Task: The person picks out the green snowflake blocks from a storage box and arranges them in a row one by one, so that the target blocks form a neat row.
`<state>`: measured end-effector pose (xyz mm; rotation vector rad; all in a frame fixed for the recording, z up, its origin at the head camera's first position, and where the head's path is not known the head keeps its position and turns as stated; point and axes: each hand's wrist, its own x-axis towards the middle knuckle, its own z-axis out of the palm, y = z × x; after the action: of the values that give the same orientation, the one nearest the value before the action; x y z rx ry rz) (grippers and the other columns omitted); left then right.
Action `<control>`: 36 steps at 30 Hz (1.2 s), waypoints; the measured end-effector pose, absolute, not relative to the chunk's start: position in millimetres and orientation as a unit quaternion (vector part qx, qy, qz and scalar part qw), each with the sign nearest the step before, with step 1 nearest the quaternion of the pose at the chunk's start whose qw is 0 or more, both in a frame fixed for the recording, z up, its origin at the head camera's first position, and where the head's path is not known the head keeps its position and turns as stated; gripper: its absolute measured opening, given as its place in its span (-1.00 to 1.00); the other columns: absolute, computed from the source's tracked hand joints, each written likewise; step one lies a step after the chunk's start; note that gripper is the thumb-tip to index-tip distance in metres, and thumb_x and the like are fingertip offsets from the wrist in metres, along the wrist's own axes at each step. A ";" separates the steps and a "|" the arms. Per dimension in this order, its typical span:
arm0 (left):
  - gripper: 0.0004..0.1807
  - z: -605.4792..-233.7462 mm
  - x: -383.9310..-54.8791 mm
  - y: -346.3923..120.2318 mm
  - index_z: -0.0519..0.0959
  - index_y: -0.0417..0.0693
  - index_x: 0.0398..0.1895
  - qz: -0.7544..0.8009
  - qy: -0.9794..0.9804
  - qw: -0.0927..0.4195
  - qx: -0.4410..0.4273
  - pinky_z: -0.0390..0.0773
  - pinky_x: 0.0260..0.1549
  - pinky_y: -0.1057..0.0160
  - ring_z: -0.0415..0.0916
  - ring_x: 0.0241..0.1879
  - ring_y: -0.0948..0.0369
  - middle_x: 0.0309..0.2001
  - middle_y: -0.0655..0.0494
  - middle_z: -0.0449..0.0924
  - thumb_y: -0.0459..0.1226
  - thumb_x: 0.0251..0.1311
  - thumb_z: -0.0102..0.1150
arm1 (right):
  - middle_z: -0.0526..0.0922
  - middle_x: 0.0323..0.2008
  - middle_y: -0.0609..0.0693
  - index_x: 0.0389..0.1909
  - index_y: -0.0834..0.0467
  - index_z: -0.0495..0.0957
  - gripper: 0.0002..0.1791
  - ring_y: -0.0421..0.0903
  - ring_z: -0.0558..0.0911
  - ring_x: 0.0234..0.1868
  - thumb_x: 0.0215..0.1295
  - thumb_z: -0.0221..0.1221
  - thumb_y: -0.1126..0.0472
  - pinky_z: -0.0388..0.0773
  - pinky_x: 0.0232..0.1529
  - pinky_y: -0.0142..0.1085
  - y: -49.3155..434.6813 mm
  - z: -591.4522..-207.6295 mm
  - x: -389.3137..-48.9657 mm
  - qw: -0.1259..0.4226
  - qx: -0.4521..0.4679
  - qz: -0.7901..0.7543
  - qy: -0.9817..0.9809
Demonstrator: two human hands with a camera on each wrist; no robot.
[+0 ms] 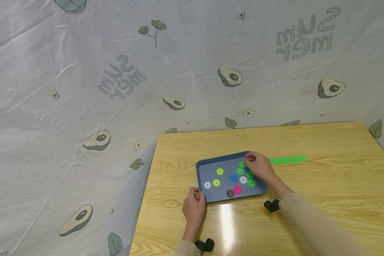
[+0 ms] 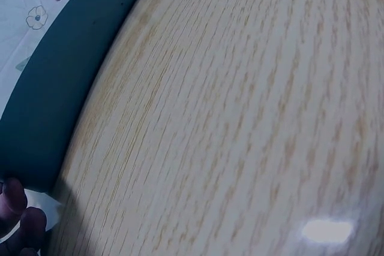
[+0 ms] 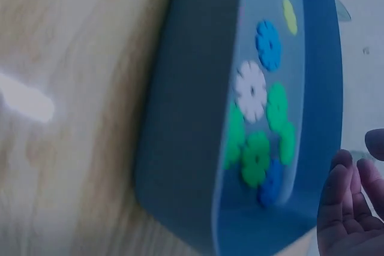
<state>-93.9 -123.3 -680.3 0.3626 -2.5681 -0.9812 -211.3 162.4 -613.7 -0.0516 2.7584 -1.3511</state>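
Flower-shaped discs (image 1: 240, 171) lie scattered in a shallow blue-grey tray (image 1: 211, 197) in front of the person. Through the head view I see several green ones grouped at the tray's right end, two yellow discs (image 1: 219, 171) and a white disc (image 1: 207, 185) towards the left, another white disc (image 1: 243, 180) beside a blue disc (image 1: 233, 177), and a pink disc (image 1: 237, 190) next to a brown disc (image 1: 230, 193) by the near edge. My right wrist view adds a darker blue disc (image 3: 271, 187), partly hidden by a green one.

The left hand (image 1: 194, 206) grips the tray's near left corner. The right hand (image 1: 260, 165) is at the far right corner; its fingers are loosely bent, and I see the thumb standing apart from the fingertips.

Just right of the tray, a row of green discs (image 1: 284, 160) runs across the wooden table (image 1: 339, 185), its left end meeting the right hand's outline. Both arms have beige sleeves (image 1: 313, 220) and black wrist devices (image 1: 204, 245). Behind the table hangs pale cloth (image 1: 185, 46) printed with avocados, leaves and flowers.
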 end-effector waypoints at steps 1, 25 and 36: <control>-0.89 -680.5 -93.8 -123.3 0.62 -0.03 -0.28 -0.348 -0.910 0.183 0.128 0.19 -0.71 0.27 0.21 -0.73 0.40 -0.70 0.46 0.29 -0.20 0.27 0.28 | 0.69 -0.07 0.20 0.12 0.30 0.61 -0.61 0.12 0.65 -0.12 0.46 0.21 0.10 0.51 -0.18 -0.07 159.6 -614.8 -210.2 0.037 -0.021 -0.435 0.899; -0.94 -685.2 -92.7 -124.5 0.62 0.01 -0.30 -0.347 -0.910 0.190 0.124 0.20 -0.72 0.27 0.20 -0.74 0.40 -0.70 0.47 0.29 -0.23 0.26 0.29 | 0.59 -0.34 0.06 -0.02 0.38 0.64 -0.68 -0.01 0.53 -0.34 0.30 0.32 0.26 0.51 -0.21 -0.04 134.2 -639.6 -200.0 0.067 -0.064 -0.363 0.927; -0.90 -687.0 -93.0 -127.2 0.62 -0.01 -0.30 -0.348 -0.911 0.186 0.123 0.21 -0.71 0.26 0.21 -0.73 0.40 -0.70 0.46 0.29 -0.19 0.28 0.27 | 0.65 -0.28 0.11 0.00 0.40 0.64 -0.67 0.03 0.59 -0.27 0.32 0.32 0.26 0.55 -0.14 0.00 132.9 -649.4 -205.7 0.073 -0.087 -0.317 0.942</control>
<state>-93.0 -127.2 -687.0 0.3476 -2.5652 -0.9789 -205.7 132.9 -649.4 -0.2599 2.8274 -0.9518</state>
